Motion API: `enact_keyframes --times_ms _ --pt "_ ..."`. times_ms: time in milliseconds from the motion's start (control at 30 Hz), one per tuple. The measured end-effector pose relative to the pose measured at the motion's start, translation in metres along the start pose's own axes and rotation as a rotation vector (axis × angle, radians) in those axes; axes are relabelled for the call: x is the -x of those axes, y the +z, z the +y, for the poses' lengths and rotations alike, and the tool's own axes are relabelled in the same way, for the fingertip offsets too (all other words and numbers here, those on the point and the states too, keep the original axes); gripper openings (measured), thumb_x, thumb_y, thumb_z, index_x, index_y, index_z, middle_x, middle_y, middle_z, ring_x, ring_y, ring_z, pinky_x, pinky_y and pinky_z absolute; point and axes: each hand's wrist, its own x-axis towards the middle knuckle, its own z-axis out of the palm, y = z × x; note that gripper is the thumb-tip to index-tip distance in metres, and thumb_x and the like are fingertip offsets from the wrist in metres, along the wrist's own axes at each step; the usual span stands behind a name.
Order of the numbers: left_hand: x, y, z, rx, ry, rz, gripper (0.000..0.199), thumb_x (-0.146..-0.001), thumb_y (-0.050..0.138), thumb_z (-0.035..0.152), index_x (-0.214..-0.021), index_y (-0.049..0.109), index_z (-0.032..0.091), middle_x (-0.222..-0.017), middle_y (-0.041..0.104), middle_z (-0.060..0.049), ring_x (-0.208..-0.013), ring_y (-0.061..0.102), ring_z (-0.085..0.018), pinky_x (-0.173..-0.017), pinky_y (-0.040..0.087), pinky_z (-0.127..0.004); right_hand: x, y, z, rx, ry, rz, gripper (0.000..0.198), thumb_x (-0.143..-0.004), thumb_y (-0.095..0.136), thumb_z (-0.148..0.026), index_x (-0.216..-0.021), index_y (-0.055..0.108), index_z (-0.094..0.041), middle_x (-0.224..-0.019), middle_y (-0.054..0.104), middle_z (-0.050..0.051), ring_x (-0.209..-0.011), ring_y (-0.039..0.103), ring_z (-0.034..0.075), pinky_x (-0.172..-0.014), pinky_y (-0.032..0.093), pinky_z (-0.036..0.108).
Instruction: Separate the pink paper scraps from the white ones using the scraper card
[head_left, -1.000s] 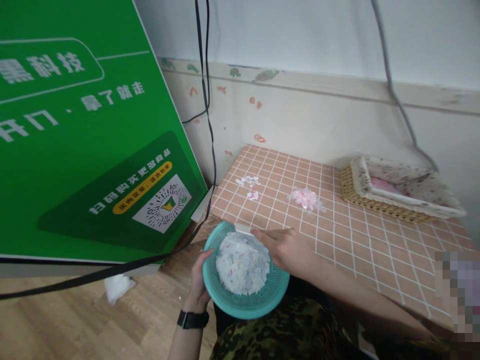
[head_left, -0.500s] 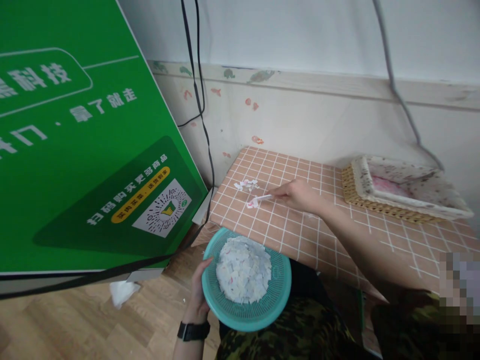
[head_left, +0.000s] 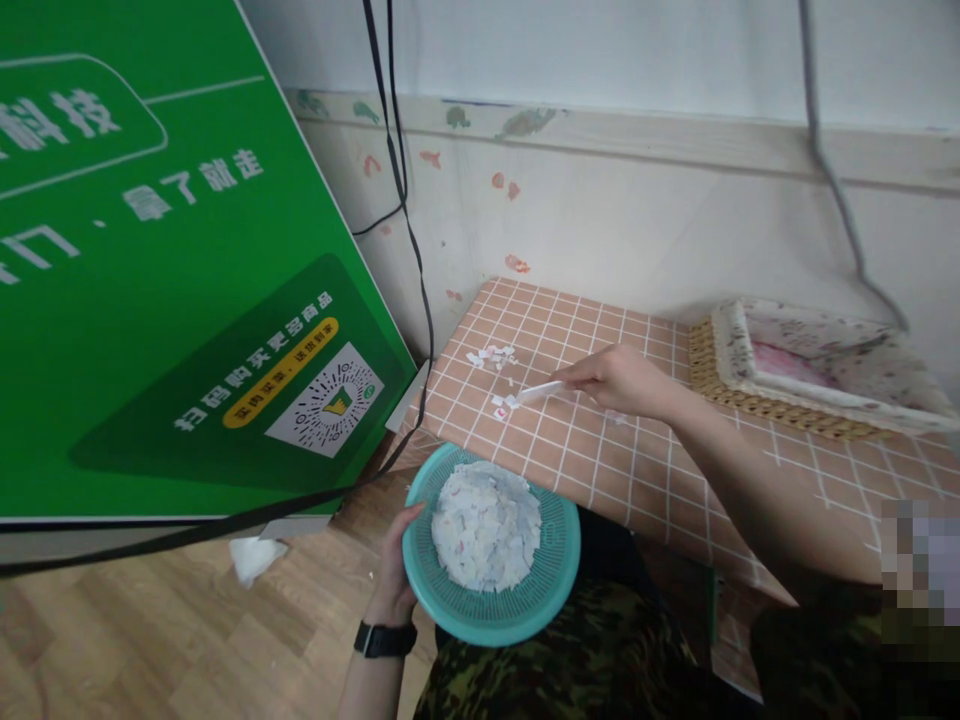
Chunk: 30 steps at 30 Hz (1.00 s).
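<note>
My left hand is closed on the left rim of a round turquoise plastic basket, held below the table's front edge. Inside the basket lies a heap of small torn paper scraps, mostly white. Above the checked tabletop, my right hand pinches a flat white strip; its exact kind is not clear. The strip's tip is at a few paper scraps near the table's left front edge. A second cluster of scraps lies a little farther back.
A wicker basket with a patterned cloth lining stands on the brown checked table at the right, something pink inside. A large green sign panel and black cables are at the left. A white bag lies on the floor.
My right hand has moved slightly right with the white strip, whose tip has drawn back from the front scraps. My left hand still holds the turquoise basket. The view has shifted a little.
</note>
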Motion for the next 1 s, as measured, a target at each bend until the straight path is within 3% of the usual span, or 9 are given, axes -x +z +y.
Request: enact_keyframes --times_ms 133,233,467,567,700,833,1000 --pt "0.001 0.003 0.0 -0.025 0.0 0.026 0.012 -0.068 0.067 0.022 -0.07 0.073 0.012 -0.066 0.074 -0.009 -0.061 0.067 -0.024 -0.066 0.054 -0.036 -0.005 0.014 0.001 -0.036 0.009 0.075 0.031 -0.086 0.05 -0.019 -0.11 0.068 -0.03 -0.104 0.07 0.0 -0.086 0.067 0.016 -0.07 0.045 0.026" --pt "0.002 0.001 -0.002 -0.038 -0.004 0.024 0.012 -0.069 0.066 0.022 -0.071 0.073 0.012 -0.067 0.075 -0.009 -0.06 0.067 -0.024 -0.065 0.054 -0.036 -0.011 0.022 0.0 -0.043 -0.016 0.055 0.034 -0.086 0.049 -0.015 -0.11 0.068 -0.03 -0.107 0.07 -0.001 -0.09 0.066 0.016 -0.072 0.045 0.026" --pt "0.005 0.0 -0.005 -0.043 0.009 -0.007 0.014 -0.069 0.067 0.023 -0.074 0.073 0.012 -0.069 0.075 -0.008 -0.061 0.068 -0.025 -0.066 0.053 -0.036 0.002 -0.006 -0.003 0.085 -0.004 -0.08 0.039 -0.079 0.05 -0.009 -0.105 0.07 -0.03 -0.087 0.073 0.0 -0.075 0.065 0.015 -0.061 0.038 0.025" --pt "0.004 -0.001 -0.005 -0.043 0.014 -0.004 0.013 -0.07 0.066 0.024 -0.072 0.073 0.013 -0.067 0.074 -0.008 -0.059 0.067 -0.023 -0.065 0.053 -0.036 0.007 -0.013 -0.001 0.117 0.026 -0.067 0.04 -0.078 0.048 -0.008 -0.104 0.071 -0.028 -0.084 0.073 0.0 -0.072 0.064 0.014 -0.058 0.036 0.024" --pt "0.002 -0.003 -0.006 -0.06 0.006 -0.019 0.013 -0.07 0.066 0.024 -0.072 0.073 0.014 -0.069 0.075 -0.009 -0.061 0.067 -0.024 -0.066 0.053 -0.037 0.009 -0.004 -0.004 0.188 0.062 0.007 0.038 -0.083 0.047 -0.013 -0.111 0.067 -0.027 -0.091 0.073 0.002 -0.072 0.064 0.015 -0.058 0.036 0.025" --pt "0.003 -0.003 -0.009 -0.039 0.01 -0.028 0.013 -0.07 0.066 0.023 -0.073 0.073 0.013 -0.069 0.075 -0.008 -0.061 0.067 -0.024 -0.065 0.053 -0.035 0.03 0.007 -0.025 0.277 0.07 -0.005 0.037 -0.087 0.046 -0.02 -0.121 0.061 -0.024 -0.077 0.071 0.004 -0.062 0.06 0.015 -0.054 0.033 0.026" --pt "0.005 0.002 -0.012 -0.034 0.033 -0.001 0.012 -0.068 0.068 0.023 -0.071 0.073 0.012 -0.067 0.074 -0.008 -0.06 0.067 -0.023 -0.067 0.053 -0.035 0.07 0.026 -0.049 0.284 0.133 0.041 0.041 -0.086 0.044 -0.016 -0.124 0.057 -0.019 -0.07 0.069 0.004 -0.056 0.058 0.015 -0.054 0.034 0.027"
